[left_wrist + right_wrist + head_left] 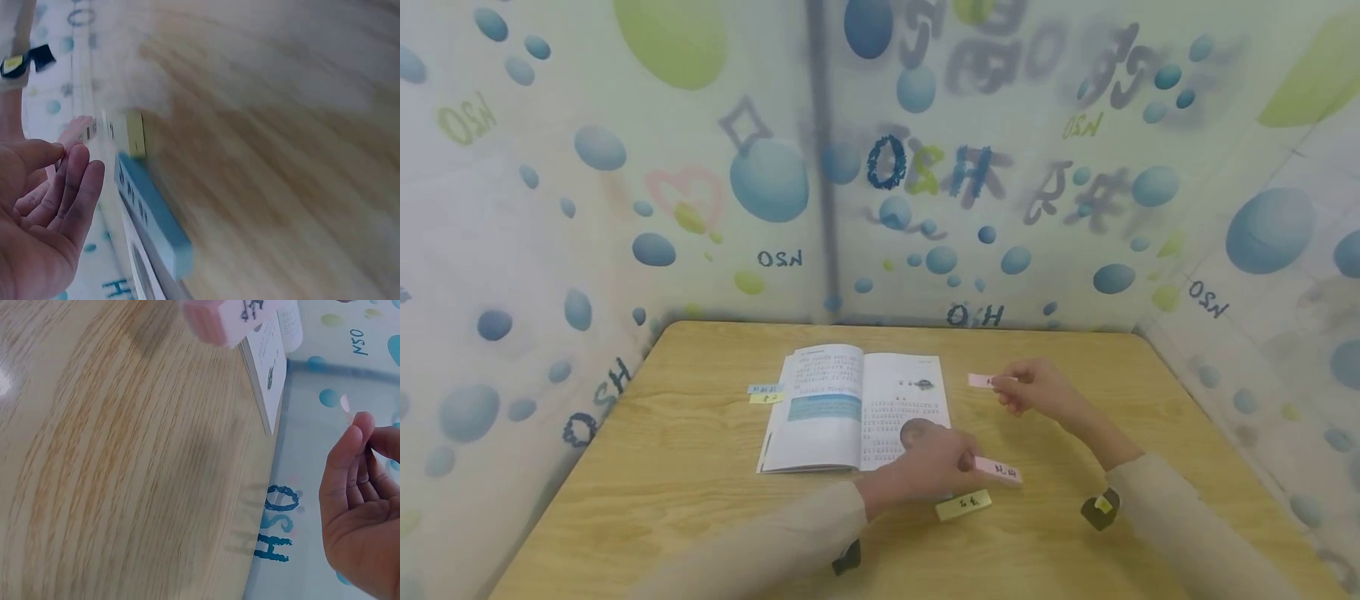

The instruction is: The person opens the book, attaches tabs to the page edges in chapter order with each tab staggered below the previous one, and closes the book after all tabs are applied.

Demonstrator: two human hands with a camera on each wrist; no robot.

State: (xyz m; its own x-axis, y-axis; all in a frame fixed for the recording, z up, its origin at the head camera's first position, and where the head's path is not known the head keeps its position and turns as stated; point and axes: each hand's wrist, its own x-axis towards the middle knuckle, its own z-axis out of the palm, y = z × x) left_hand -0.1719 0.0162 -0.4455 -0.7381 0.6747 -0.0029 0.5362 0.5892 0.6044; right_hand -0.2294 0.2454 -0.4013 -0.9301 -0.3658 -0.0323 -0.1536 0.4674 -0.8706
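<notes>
My left hand (pixel 921 462), over the lower right of an open book (pixel 820 450), grips a thick pink sticky-note pad (pixel 1000 471) with handwriting on its face. Farther right, my right hand (pixel 1037 390) pinches a single pink sticky note (pixel 980 381) between thumb and fingertips; the slip also shows in the right wrist view, a thin pink sheet (pixel 345 407) above the fingertips. Below the left hand lies a yellow sticky-note pad (pixel 964 505). In the left wrist view a blue sticky-note pad (pixel 156 219) lies beside that hand; from the head it is mostly hidden.
From the book's left edge stick out a blue note (pixel 766 388) and a yellow note (pixel 767 399), both written on. Everything rests on a wooden table (pixel 677 400), with a patterned wall (pixel 1037 217) behind it. Each wrist wears a dark strapped device.
</notes>
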